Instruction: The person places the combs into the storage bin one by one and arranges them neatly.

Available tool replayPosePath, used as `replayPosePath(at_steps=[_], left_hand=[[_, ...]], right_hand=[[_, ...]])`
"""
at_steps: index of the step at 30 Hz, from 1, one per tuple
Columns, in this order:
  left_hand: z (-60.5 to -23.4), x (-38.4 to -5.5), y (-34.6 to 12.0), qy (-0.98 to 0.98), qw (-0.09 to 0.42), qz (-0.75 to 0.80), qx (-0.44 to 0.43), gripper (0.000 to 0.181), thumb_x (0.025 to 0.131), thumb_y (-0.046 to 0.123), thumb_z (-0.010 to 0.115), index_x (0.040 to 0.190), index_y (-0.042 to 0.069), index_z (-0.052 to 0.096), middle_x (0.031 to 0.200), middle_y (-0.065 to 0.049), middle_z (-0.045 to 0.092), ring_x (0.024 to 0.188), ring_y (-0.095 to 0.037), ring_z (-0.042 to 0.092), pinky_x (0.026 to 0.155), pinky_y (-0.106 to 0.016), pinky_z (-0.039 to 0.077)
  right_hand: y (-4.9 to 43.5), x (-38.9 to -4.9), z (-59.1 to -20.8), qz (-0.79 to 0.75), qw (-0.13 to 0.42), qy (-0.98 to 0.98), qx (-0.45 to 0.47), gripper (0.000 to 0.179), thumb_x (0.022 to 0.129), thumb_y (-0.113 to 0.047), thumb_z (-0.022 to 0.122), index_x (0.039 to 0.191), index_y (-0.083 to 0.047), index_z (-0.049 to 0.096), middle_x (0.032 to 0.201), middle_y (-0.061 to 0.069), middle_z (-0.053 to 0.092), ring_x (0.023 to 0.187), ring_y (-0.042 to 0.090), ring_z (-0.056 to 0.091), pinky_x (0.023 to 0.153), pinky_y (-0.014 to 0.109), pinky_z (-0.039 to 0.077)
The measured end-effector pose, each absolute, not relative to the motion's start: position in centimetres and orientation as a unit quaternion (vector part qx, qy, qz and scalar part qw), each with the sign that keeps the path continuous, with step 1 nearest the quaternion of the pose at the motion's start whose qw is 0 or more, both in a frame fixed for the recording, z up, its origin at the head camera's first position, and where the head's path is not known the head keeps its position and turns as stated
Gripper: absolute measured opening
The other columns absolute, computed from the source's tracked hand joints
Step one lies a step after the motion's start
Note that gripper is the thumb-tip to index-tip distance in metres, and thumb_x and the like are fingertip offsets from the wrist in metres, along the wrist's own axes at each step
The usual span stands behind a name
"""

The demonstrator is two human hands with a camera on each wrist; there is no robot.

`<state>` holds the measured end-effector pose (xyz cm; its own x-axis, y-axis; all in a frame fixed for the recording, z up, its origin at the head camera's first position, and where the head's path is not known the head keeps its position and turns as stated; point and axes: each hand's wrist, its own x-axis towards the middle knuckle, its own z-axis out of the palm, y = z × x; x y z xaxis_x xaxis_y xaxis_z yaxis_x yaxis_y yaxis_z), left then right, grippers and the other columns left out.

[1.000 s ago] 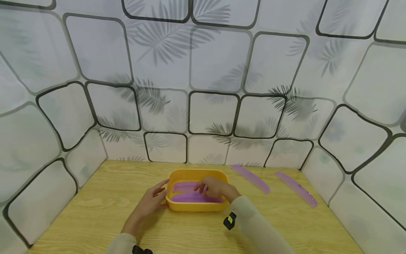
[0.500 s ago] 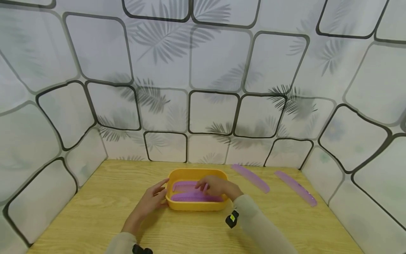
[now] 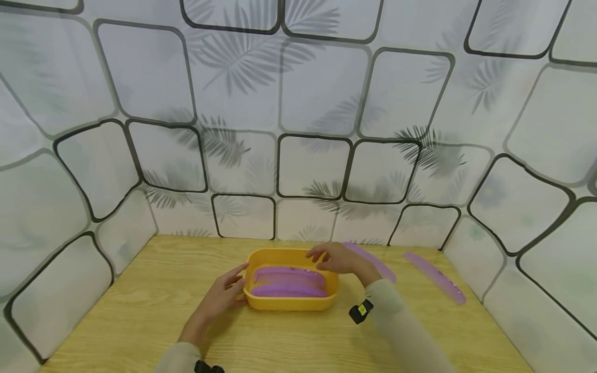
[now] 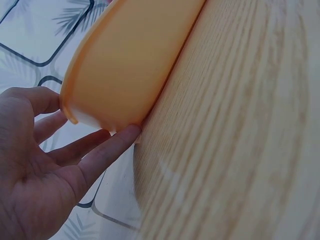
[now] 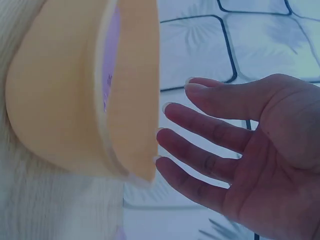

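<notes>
A yellow plastic basket (image 3: 291,304) stands on the wooden table, with two purple combs lying side by side in it. The rear comb (image 3: 289,276) has dark marks along its spine; the front comb (image 3: 289,291) lies nearer the front wall. My left hand (image 3: 223,294) touches the basket's left end, and in the left wrist view its fingertips (image 4: 131,131) rest against the outer wall near the table. Above the basket's back right corner hovers my right hand (image 3: 337,259), fingers loosely bent and holding nothing. The right wrist view shows its fingers (image 5: 200,150) spread beside the basket rim.
To the right of the basket, another purple comb (image 3: 380,266) lies on the table (image 3: 289,342), partly covered by my right hand. Farther right lies one more purple comb (image 3: 436,278). A patterned curtain-like wall (image 3: 308,166) encloses the back and sides.
My right hand has lifted off the combs in the basket and moved right and back, uncovering the rear comb's right end. My left hand has stayed at the basket's left end.
</notes>
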<state>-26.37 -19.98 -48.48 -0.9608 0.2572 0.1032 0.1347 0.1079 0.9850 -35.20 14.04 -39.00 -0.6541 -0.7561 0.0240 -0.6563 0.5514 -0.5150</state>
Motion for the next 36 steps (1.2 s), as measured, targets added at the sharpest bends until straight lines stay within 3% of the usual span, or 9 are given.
replayPosePath(at_steps=[8,21,36], left_hand=[[-48.7,-26.3,-19.9,0.740,0.049,0.658,0.135,0.057,0.111,0.015,0.046,0.161,-0.003,0.026,0.143,-0.044,0.045,0.126,-0.045,0.061,0.090,-0.046,0.064],[-48.6,-26.1,-19.9,0.744,0.047,0.654,0.132,0.057,0.111,0.017,0.046,0.161,-0.002,0.026,0.144,-0.042,0.046,0.126,-0.043,0.061,0.091,-0.047,0.064],[-48.3,-26.1,-20.0,0.748,0.046,0.649,0.131,0.057,0.111,0.017,0.047,0.161,-0.002,0.028,0.145,-0.042,0.044,0.125,-0.043,0.062,0.091,-0.047,0.064]], right_hand=[[17.2,-35.5,-38.0,-0.250,0.069,0.887,-0.381,0.032,0.099,-0.004,0.064,0.130,0.002,0.067,0.119,0.027,0.071,0.102,0.037,0.072,0.088,0.042,0.064],[21.6,-36.8,-39.1,-0.233,0.042,0.916,-0.324,0.029,0.095,-0.006,0.069,0.124,0.000,0.070,0.112,0.023,0.073,0.090,0.026,0.071,0.078,0.037,0.065],[26.2,-37.6,-41.6,-0.232,0.002,0.926,-0.297,0.026,0.090,0.002,0.069,0.116,0.008,0.068,0.106,0.028,0.070,0.095,0.041,0.069,0.076,0.045,0.063]])
